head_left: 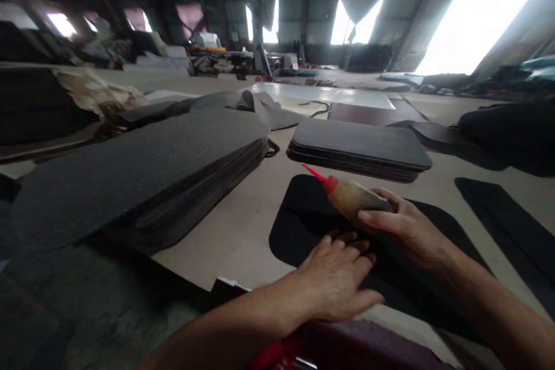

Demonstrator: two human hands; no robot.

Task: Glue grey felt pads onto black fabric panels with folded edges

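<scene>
My right hand (pixel 403 222) is wrapped round a squeeze glue bottle (pixel 352 195) with a stained body and a red pointed nozzle. The bottle is tilted, its nozzle pointing up and to the left, apart from the sheet below. Under both hands lies a black sheet (pixel 295 225) with rounded corners, flat on the table. My left hand (pixel 340 272) rests palm down on this sheet near its front edge, fingers stretched out and thumb apart. The forearms hide part of the sheet.
Behind the sheet sits a stack of dark rounded panels (pixel 359 141). A taller stack of grey sheets (pixel 173 167) fills the left of the table (pixel 217 243). At the right lie a black strip (pixel 511 225) and a dark bundle (pixel 511 133).
</scene>
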